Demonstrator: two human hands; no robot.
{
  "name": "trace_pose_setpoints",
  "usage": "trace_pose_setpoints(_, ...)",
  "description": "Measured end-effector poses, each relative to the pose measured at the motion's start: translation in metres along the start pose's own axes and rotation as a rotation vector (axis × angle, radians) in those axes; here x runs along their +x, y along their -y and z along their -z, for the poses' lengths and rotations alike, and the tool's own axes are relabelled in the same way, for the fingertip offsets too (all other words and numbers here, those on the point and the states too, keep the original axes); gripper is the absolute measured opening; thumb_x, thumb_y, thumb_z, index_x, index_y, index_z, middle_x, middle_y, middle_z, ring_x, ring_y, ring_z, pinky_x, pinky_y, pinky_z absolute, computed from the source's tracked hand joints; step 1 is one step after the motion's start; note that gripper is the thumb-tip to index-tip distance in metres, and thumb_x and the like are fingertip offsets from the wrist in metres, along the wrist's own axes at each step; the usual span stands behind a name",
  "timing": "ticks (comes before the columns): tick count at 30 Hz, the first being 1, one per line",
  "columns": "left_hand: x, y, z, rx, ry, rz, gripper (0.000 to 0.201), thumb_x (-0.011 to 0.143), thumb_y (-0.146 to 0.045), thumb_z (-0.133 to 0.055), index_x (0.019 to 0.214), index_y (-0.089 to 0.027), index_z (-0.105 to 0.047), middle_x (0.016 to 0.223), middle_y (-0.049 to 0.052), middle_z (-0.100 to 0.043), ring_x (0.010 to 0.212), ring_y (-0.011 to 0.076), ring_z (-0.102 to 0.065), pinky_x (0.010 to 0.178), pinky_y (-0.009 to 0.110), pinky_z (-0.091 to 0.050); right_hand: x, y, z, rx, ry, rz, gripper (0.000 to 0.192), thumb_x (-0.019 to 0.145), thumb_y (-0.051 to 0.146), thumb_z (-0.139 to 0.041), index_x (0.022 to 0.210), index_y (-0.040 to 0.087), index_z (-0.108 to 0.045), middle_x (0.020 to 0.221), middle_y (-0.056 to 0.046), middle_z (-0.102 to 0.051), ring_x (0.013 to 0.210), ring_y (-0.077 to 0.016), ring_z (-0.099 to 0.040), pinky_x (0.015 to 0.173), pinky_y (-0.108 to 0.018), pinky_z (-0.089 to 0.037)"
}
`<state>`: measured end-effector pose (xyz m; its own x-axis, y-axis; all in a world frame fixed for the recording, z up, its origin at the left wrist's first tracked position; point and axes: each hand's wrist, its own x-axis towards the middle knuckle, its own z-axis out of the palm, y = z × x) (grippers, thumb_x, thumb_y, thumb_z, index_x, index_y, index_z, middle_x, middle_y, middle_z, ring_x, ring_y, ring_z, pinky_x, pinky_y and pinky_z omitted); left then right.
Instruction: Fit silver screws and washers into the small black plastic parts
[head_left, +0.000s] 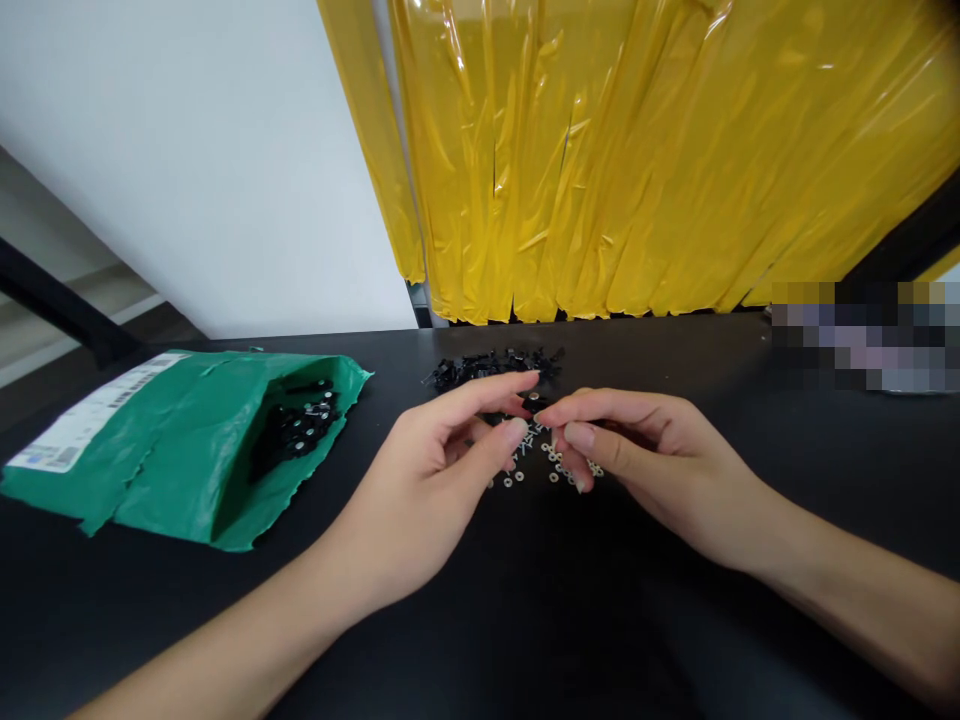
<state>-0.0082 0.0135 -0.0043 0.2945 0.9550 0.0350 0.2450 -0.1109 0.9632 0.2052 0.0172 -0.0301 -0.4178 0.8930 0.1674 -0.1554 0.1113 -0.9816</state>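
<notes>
On the black table, washers and screws lie loose. Your left hand gapes between thumb and forefinger, nothing visibly held; your right hand nearly pinches — I can't tell on what, if anything. A low-brushing knuckle could scatter the washers.

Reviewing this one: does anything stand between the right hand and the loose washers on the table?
Nothing visible does. The washers lie scattered on the dark tabletop near the fingertips of the right hand, whose fingers hide some from view. The black pieces are piled farther back.
</notes>
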Motion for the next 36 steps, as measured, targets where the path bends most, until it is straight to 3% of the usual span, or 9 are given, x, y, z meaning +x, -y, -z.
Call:
trace_pose_setpoints(8, 0.001, 0.000, -0.001, 0.048, -0.016, -0.041, 0.016, 0.092, -0.035, -0.074, 0.102, -0.023, -0.074, 0.074, -0.003, -0.068, 0.067, 0.0124, -0.058, 0.063, 0.025, -0.045, -0.002, -0.002, -0.004, 0.070, 0.025, -0.012, 0.009, 0.096, 0.029, -0.072, 0.100, 0.029, -0.080, 0.086, 0.003, -0.071, 0.069, -0.0078, -0.063, 0.076, -0.025, -0.051)
trace_pose_setpoints(13, 0.003, -0.006, 0.008, 0.232, -0.153, -0.107, 0.019, 0.091, -0.039, -0.074, 0.099, -0.021, -0.074, 0.076, 0.000, -0.069, 0.067, 0.0152, -0.059, 0.060, 0.027, -0.043, 0.000, -0.002, 0.000, 0.110, -0.124, -0.034, 0.011, 0.089, 0.022, -0.071, 0.080, 0.024, -0.078, 0.077, -0.002, -0.073, 0.087, -0.0166, -0.069, 0.083, -0.029, -0.052)
trace_pose_setpoints(17, 0.004, -0.025, 0.041, 0.541, -0.379, -0.195, 0.022, 0.090, -0.042, -0.072, 0.099, -0.022, -0.074, 0.087, 0.003, -0.075, 0.073, 0.0186, -0.064, 0.066, 0.031, -0.044, 0.003, 0.001, 0.008, 0.167, -0.265, -0.116, 0.015, 0.083, 0.022, -0.067, 0.069, 0.020, -0.071, 0.100, -0.004, -0.071, 0.066, -0.0115, -0.058, 0.058, -0.026, -0.044)
trace_pose_setpoints(20, 0.000, -0.040, 0.073, 0.925, -0.504, -0.198, 0.017, 0.088, -0.040, -0.069, 0.091, -0.024, -0.073, 0.079, 0.002, -0.074, 0.072, 0.0203, -0.065, 0.070, 0.033, -0.040, 0.006, 0.002, 0.014, 0.164, -0.333, -0.197, 0.015, 0.084, 0.032, -0.073, 0.077, 0.019, -0.072, 0.090, -0.004, -0.066, 0.063, -0.0122, -0.053, 0.052, -0.025, -0.040)
trace_pose_setpoints(25, -0.017, -0.038, 0.108, 1.320, -0.569, 0.042, 0.024, 0.087, -0.039, -0.061, 0.099, -0.021, -0.074, 0.083, 0.006, -0.073, 0.069, 0.0235, -0.059, 0.066, 0.035, -0.032, 0.007, 0.001, 0.017, 0.116, -0.438, -0.318, 0.038, 0.079, 0.054, -0.081, 0.076, 0.018, -0.070, 0.078, -0.003, -0.061, 0.060, -0.0111, -0.047, 0.049, -0.024, -0.035)
trace_pose_setpoints(27, -0.024, -0.026, 0.115, 1.384, -0.470, 0.015, 0.025, 0.088, -0.037, -0.062, 0.100, -0.018, -0.074, 0.092, 0.011, -0.073, 0.082, 0.0283, -0.061, 0.068, 0.036, -0.030, 0.007, 0.001, 0.016, 0.098, -0.445, -0.301, 0.043, 0.077, 0.058, -0.083, 0.070, 0.018, -0.067, 0.074, -0.002, -0.059, 0.060, -0.0113, -0.047, 0.049, -0.024, -0.035)
trace_pose_setpoints(29, -0.029, -0.011, 0.121, 1.373, -0.444, -0.080, 0.026, 0.089, -0.041, -0.062, 0.096, -0.020, -0.075, 0.109, 0.011, -0.071, 0.106, 0.0353, -0.059, 0.075, 0.038, -0.029, 0.008, 0.001, 0.015, 0.061, -0.437, -0.285, 0.043, 0.077, 0.058, -0.083, 0.071, 0.018, -0.068, 0.067, 0.000, -0.054, 0.059, -0.0115, -0.047, 0.049, -0.024, -0.036)
trace_pose_setpoints(31, -0.033, 0.004, 0.125, 1.254, -0.570, -0.245, 0.030, 0.090, -0.048, -0.059, 0.086, -0.023, -0.076, 0.109, 0.006, -0.068, 0.117, 0.0381, -0.052, 0.077, 0.040, -0.025, 0.008, -0.001, 0.014, 0.022, -0.428, -0.271, 0.041, 0.078, 0.057, -0.083, 0.077, 0.018, -0.071, 0.065, 0.002, -0.051, 0.059, -0.0117, -0.047, 0.050, -0.025, -0.037)
trace_pose_setpoints(36, -0.034, 0.024, 0.128, 0.879, -0.533, -0.326, 0.008, 0.083, -0.032, -0.071, 0.088, -0.030, -0.077, 0.119, -0.001, -0.067, 0.143, 0.0431, -0.028, 0.077, 0.041, -0.027, 0.009, -0.004, 0.016, -0.032, -0.411, -0.254, 0.038, 0.081, 0.055, -0.080, 0.079, 0.018, -0.073, 0.065, 0.001, -0.055, 0.058, -0.0123, -0.047, 0.052, -0.026, -0.038)
